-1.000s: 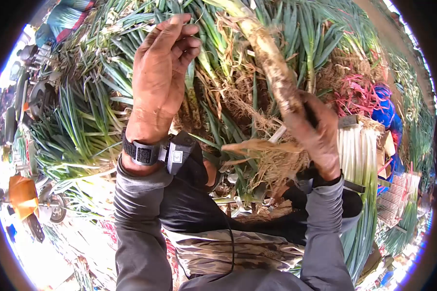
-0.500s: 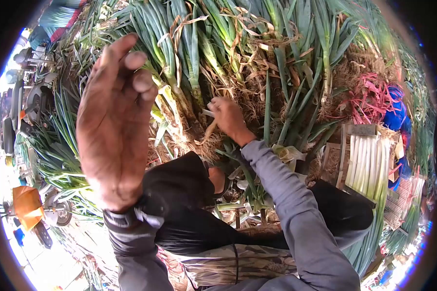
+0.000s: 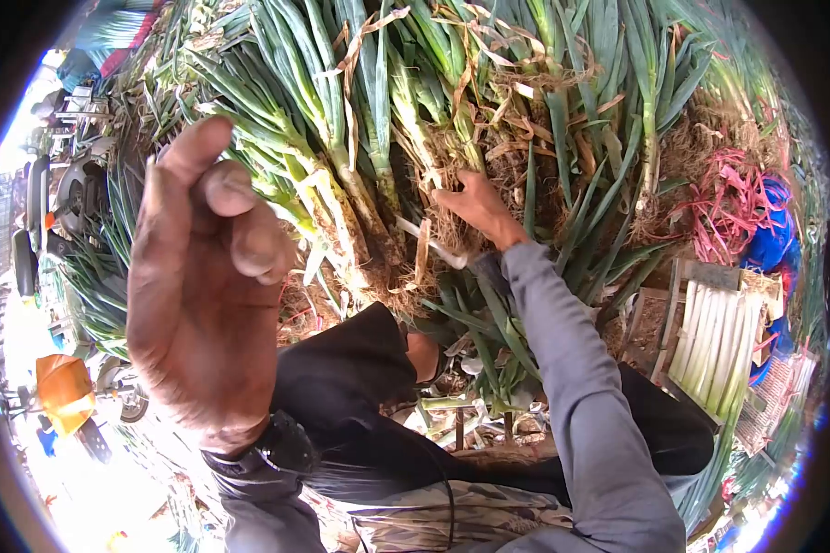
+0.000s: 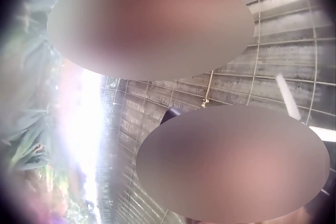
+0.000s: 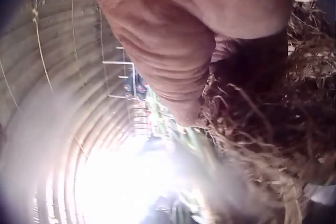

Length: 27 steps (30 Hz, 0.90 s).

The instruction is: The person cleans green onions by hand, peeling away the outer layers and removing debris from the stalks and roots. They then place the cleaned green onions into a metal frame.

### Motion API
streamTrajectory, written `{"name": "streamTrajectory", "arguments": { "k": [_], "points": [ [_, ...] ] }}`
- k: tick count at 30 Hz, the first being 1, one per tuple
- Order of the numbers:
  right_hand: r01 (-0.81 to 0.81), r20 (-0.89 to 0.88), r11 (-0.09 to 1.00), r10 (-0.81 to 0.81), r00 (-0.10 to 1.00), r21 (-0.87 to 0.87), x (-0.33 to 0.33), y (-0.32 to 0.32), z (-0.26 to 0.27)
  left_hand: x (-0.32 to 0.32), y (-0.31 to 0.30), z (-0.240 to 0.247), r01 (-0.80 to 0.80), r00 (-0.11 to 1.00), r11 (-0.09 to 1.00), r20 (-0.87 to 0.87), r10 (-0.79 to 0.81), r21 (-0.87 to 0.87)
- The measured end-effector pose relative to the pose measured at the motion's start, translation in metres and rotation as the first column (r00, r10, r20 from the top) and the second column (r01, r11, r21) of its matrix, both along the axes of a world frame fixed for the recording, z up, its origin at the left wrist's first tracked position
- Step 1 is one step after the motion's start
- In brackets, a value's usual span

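Note:
My left hand (image 3: 207,304) is raised close to the head camera, palm showing, its fingers loosely bent with nothing in them. My right hand (image 3: 481,212) reaches into the pile and grips a green onion (image 3: 447,152) low down, at its root end. In the right wrist view, thin brown roots (image 5: 252,145) bunch up against the thumb and fingers. More thick green onions (image 3: 341,198), soil on their pale bases, lie just left of the right hand with roots toward the person. Blurred patches cover much of the left wrist view.
Bent legs in black trousers (image 3: 369,369) are below the pile. At the right, a rack (image 3: 678,318) holds clean white stalks (image 3: 710,332), with pink ties (image 3: 724,207) and a blue bundle (image 3: 773,221) behind it. An orange object (image 3: 65,394) stands at the far left.
A second ago the right hand held up a thick green onion; it has let go of that, and moved among the roots to another one. The left hand has shifted left and lower.

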State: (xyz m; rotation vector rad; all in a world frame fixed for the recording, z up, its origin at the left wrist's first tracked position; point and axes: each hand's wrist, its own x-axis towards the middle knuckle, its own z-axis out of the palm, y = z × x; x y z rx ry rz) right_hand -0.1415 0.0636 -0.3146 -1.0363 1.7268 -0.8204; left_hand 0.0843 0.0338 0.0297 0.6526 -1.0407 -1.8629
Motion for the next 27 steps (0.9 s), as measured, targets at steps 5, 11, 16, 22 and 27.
{"name": "streamTrajectory", "arguments": {
  "k": [5, 11, 16, 22, 27],
  "points": [
    [-0.028, 0.338, 0.992, -0.015, 0.941, 0.122, 0.003, 0.077, 0.056, -0.013, 0.007, 0.002, -0.004, 1.0, 1.0, -0.026, 0.004, -0.006],
    [0.146, 0.231, 0.989, -0.135, 0.964, -0.031, -0.005, 0.145, 0.135, -0.032, 0.011, -0.003, 0.005, 0.999, 0.998, -0.033, -0.003, 0.063],
    [0.208, 0.45, 0.644, 0.237, 0.861, -0.737, -0.037, 0.182, 0.228, -0.057, -0.004, -0.021, -0.116, 0.99, 0.992, 0.087, 0.112, 0.047],
    [0.049, -0.206, 0.774, -0.229, 0.951, -0.631, 0.032, 0.227, 0.288, -0.097, -0.013, -0.031, -0.149, 0.925, 0.939, 0.38, 0.021, 0.311],
    [-0.148, -0.509, 0.71, -0.328, 0.796, -0.689, 0.058, 0.262, 0.221, -0.116, -0.031, -0.074, 0.302, 0.948, 0.916, -0.186, -0.259, 0.264]
  ]
}}
